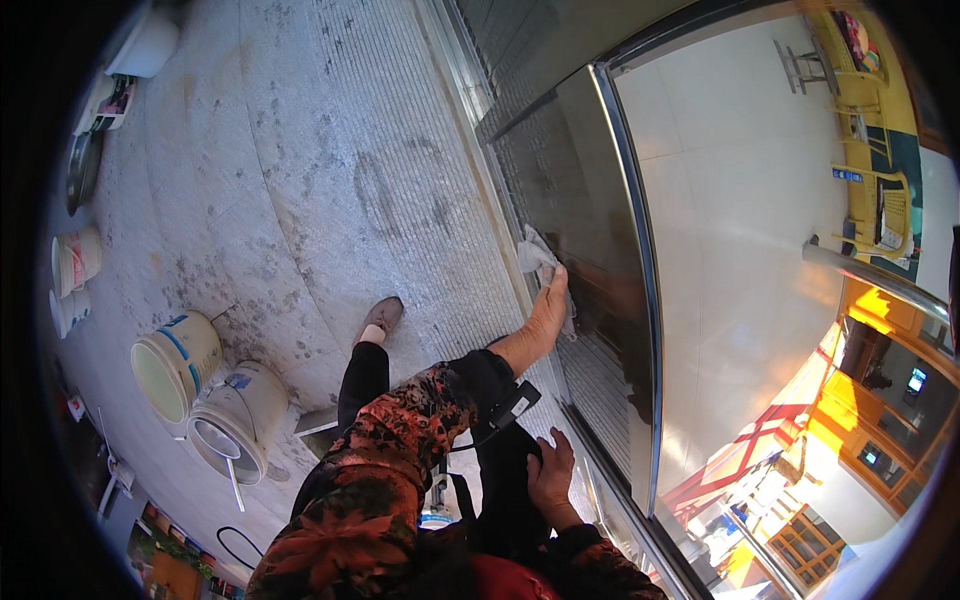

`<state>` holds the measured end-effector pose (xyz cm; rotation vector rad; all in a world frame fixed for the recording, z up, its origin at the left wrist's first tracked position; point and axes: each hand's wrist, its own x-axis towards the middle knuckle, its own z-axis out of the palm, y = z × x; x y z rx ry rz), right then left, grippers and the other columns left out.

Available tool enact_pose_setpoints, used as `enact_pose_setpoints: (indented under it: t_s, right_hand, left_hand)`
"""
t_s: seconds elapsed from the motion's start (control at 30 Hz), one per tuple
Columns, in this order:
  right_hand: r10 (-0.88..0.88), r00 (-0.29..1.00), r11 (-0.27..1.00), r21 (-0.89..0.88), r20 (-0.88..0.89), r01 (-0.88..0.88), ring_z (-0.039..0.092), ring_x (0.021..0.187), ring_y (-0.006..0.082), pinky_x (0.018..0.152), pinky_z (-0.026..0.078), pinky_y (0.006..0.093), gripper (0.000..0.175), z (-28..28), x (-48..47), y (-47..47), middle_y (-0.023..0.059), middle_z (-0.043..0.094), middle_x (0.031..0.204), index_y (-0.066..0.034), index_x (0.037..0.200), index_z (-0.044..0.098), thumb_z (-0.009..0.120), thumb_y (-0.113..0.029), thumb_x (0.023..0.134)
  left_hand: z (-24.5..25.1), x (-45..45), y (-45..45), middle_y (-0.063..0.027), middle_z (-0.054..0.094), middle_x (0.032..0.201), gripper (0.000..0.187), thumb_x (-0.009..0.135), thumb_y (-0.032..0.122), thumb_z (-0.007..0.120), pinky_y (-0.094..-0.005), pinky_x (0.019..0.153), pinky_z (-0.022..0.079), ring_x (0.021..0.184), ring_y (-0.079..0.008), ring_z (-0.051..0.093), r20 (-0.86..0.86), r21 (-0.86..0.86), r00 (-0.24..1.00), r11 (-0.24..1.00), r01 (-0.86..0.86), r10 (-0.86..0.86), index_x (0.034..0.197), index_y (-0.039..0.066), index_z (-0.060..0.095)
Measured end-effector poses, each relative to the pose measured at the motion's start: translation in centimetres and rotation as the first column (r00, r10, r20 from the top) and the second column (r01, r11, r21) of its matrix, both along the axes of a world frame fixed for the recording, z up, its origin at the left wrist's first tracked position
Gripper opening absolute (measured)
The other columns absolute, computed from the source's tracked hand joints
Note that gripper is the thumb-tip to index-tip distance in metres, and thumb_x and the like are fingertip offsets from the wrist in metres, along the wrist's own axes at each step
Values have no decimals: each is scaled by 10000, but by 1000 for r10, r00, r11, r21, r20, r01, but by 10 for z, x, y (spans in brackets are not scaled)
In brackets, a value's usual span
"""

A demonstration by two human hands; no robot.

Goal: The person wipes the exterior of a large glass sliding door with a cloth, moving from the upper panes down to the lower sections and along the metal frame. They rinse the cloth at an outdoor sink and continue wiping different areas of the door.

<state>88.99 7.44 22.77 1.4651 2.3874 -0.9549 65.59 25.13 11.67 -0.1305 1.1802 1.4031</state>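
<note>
My left hand [546,300] presses a crumpled pale cloth [535,253] against the lower part of a dark glass panel [592,247]. The cloth lies by the bottom edge of the panel, and part of it hangs below my fingers. A patterned red and black sleeve [420,412] covers that arm to the forearm. Lower down, my right hand [553,472] is beside my black trouser leg [510,480], its fingers apart and nothing in it. Whether it touches the leg I cannot tell. A small black device with a cable [516,403] shows near my left forearm.
Left of me, two plastic buckets [180,360] stand on the tiled floor [225,187], one with a dipper [216,439] in its mouth. More tubs [75,259] line the far left. Metal framing [630,165] edges the glass; yellow chairs [885,210] stand beyond.
</note>
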Motion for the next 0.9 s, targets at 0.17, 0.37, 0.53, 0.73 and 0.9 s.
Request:
enact_pose_setpoints:
  t_s: [0.17,0.37,0.53,0.73,0.9]
  right_hand:
    - [-4,1000,999,-38,14,5,416,1319,443,1077,348,531,417,-2,4,3,245,458,1414,-15,1230,589,679,-158,849]
    - [16,1000,999,-41,-3,-16,421,1316,444,1079,347,531,423,-4,-1,10,249,462,1415,-14,1233,594,682,-162,847]
    - [54,999,998,-32,-3,-54,429,1309,451,1080,347,535,429,-5,-9,18,259,467,1410,-9,1233,594,685,-167,844]
    - [47,999,999,-21,11,-46,423,1313,460,1087,345,528,440,-5,-1,23,271,468,1411,0,1236,590,688,-166,841]
    - [24,1000,998,-63,7,-24,417,1320,457,1094,341,528,450,-6,12,27,263,460,1423,3,1253,575,687,-162,849]
  left_hand:
    - [36,-88,55,-196,295,1566,848,1032,591,327,-315,1190,179,1447,-267,266,-122,229,979,964,-134,165,1519,-97,229]
    - [55,-57,44,-262,-8,1634,782,1056,448,321,-367,1229,64,1524,-368,27,-659,215,736,977,-12,154,1546,-71,2]
    - [-26,-73,59,-260,79,1623,798,1039,509,325,-349,1220,92,1520,-345,54,-473,104,874,992,-69,110,1536,-83,129]
    - [-151,-155,85,-212,348,1553,1025,923,747,409,-349,1160,258,1444,-307,311,-321,59,932,985,-159,170,1500,-92,292]
    - [-186,-73,50,-249,407,1499,1062,908,768,409,-368,1146,292,1382,-314,399,-98,-159,987,977,-142,128,1457,-139,342]
